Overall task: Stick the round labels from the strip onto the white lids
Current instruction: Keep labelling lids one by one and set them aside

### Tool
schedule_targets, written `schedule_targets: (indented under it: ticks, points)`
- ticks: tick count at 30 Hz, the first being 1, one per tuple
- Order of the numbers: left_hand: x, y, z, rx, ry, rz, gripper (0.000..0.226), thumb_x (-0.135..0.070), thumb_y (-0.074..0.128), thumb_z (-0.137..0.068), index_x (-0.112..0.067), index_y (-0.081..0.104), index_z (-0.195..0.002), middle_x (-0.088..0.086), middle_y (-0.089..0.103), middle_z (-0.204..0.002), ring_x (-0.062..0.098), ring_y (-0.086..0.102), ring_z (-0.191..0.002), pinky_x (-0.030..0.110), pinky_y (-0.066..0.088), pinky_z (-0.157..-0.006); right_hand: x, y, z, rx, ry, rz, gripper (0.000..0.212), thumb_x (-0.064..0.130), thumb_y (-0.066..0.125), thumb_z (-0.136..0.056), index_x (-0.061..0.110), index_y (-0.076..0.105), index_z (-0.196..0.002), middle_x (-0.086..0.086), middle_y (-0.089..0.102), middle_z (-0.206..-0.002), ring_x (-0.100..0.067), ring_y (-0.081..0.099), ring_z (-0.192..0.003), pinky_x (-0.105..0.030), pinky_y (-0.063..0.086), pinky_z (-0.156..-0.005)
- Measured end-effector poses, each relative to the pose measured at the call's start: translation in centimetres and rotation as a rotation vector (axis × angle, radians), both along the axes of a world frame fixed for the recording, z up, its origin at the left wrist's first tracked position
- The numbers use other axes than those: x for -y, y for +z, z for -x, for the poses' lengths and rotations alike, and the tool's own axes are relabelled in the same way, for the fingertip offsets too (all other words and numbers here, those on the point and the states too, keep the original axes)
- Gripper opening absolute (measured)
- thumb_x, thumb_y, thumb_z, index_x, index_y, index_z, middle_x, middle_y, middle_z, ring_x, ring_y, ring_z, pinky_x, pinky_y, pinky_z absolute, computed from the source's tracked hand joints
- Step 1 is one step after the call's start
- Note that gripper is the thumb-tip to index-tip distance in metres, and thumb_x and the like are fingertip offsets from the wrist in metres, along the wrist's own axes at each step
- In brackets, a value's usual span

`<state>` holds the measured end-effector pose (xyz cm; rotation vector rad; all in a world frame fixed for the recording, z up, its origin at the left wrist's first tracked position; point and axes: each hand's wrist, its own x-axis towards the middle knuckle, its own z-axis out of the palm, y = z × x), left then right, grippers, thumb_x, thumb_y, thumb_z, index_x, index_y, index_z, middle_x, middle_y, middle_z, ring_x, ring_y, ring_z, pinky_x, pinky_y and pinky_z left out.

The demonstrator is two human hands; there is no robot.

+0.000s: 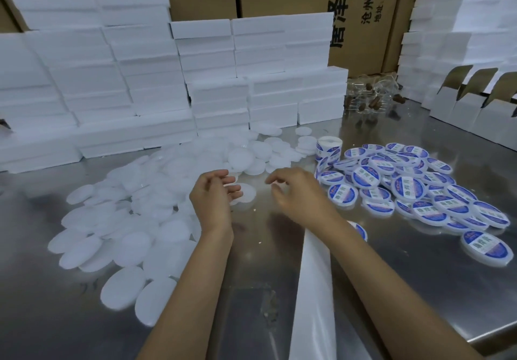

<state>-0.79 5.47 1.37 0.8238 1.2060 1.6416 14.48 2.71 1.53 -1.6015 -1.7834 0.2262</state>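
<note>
Head view: both hands hover mid-frame, fingers loosely curled, holding nothing; 1 bare white lid (246, 196) lies between them, nearer the left hand (214, 196) than the right hand (293, 191).

Steel table (405, 284) carries white lids (131, 208), labelled lids (414, 191), foam blocks (140, 79).
</note>
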Motion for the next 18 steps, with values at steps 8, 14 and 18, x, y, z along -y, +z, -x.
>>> schedule_targets:
  ticks: [8, 14, 18]
  points:
    - [-0.5, -0.3, 0.5, -0.014, 0.063, -0.027, 0.034, 0.002, 0.037, -0.093, -0.015, 0.066, -0.087, 0.009, 0.069, -0.085, 0.015, 0.069, -0.06, 0.027, 0.055, -0.056, -3.1, -1.2, 3.8, 0.12, 0.073, 0.205, 0.033, 0.036, 0.071, -0.088, 0.017, 0.069, -0.116, -0.004, 0.067, -0.112, -0.023, 0.059, -0.105, -0.03, 0.045, -0.085]
    - [-0.6, -0.1, 0.5, -0.036, 0.049, -0.03, 0.034, 0.001, 0.037, -0.094, -0.017, 0.065, -0.088, 0.007, 0.069, -0.086, 0.018, 0.069, -0.066, 0.032, 0.056, -0.063, -3.0, -0.8, 2.7, -0.149, -0.015, 0.054, 0.014, 0.022, 0.062, -0.095, 0.014, 0.073, -0.096, -0.005, 0.075, -0.091, -0.023, 0.068, -0.09, -0.033, 0.051, -0.084]
    - [0.0, 0.3, 0.3, -0.151, -0.064, -0.086, 0.024, -0.005, 0.051, -0.096, -0.023, 0.066, -0.1, -0.003, 0.07, -0.099, 0.018, 0.069, -0.094, 0.027, 0.056, -0.078, -2.1, 0.7, 1.4, -0.567, -0.013, 0.048, 0.012, 0.014, 0.06, -0.098, 0.013, 0.067, -0.089, -0.007, 0.073, -0.082, -0.015, 0.072, -0.074, -0.034, 0.054, -0.076]
